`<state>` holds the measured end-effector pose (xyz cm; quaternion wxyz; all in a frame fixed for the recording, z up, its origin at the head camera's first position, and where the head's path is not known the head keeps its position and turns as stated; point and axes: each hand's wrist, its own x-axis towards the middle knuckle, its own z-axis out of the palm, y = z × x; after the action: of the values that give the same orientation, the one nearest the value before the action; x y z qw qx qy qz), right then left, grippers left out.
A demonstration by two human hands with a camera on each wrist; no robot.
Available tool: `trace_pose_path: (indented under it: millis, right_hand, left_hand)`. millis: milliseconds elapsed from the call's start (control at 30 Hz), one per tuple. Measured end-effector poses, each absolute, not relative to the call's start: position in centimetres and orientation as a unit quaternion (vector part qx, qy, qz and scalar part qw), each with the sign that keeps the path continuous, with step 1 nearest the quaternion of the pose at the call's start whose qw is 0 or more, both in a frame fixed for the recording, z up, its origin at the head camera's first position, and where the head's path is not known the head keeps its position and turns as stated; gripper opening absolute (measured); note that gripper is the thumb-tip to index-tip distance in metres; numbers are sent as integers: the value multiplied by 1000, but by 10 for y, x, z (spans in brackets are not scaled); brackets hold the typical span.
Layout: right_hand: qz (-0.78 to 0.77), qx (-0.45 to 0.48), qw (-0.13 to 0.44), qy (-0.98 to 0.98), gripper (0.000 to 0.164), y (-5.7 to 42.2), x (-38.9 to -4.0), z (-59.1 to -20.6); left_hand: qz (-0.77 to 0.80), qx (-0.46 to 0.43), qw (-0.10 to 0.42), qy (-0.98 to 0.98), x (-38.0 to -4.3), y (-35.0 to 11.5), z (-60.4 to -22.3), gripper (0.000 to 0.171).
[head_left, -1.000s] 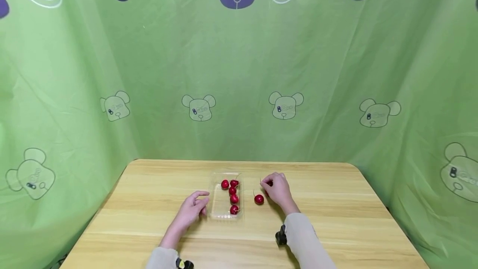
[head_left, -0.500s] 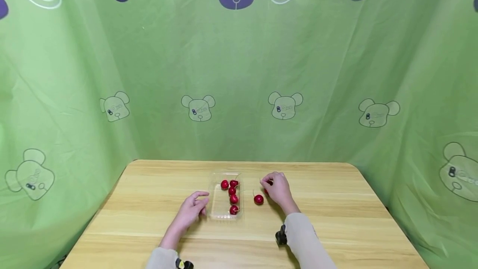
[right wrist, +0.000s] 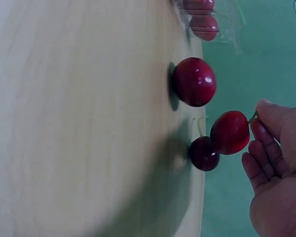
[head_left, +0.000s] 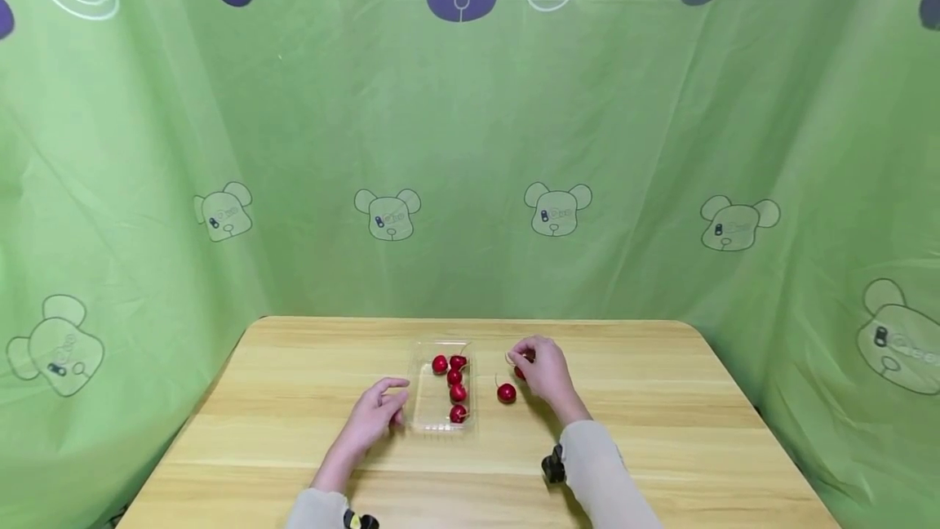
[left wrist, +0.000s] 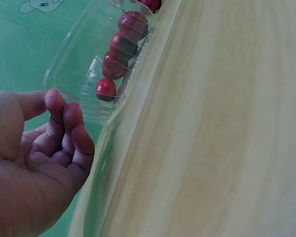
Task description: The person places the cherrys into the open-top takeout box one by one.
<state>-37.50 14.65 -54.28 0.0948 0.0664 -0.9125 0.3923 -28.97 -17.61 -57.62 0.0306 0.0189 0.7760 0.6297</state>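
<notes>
In the head view a clear plastic container (head_left: 422,427) holds several red cherries (head_left: 458,393), mostly lined up along its right side. My left hand (head_left: 374,415) is at its left edge; thumb and index fingertip meet at the rim in the left wrist view, and the other fingers (left wrist: 84,138) curl in below. To the right, my right hand (head_left: 545,374) pinches a cherry (right wrist: 230,132) by its green stem (right wrist: 252,117). A darker cherry (right wrist: 204,154) with a stem shows just behind it. Another cherry (right wrist: 195,81) rests on the table between this hand and the container.
Everything stands on a light wood-grain table (head_left: 308,374) with rounded far corners. Green curtains (head_left: 470,268) printed with bear faces rise behind it and on both sides. A small black device (head_left: 553,464) is strapped at the right sleeve, with another (head_left: 360,519) at the left.
More red of the cherry at my right hand shows beneath the fingers than a second ago. The left hand stays by the container. The head view has shifted slightly.
</notes>
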Motion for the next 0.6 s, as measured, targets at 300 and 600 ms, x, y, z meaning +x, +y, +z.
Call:
trace_pose_path:
  millis: [300,600]
  right_hand:
    - [426,68,89,-898,5,144,-370,-529]
    - [441,71,99,-889,8,144,-367,-526]
  left_hand:
    - [619,13,23,785,-290,-175,-577,39]
    - [622,11,24,783,-290,-175,-577,39]
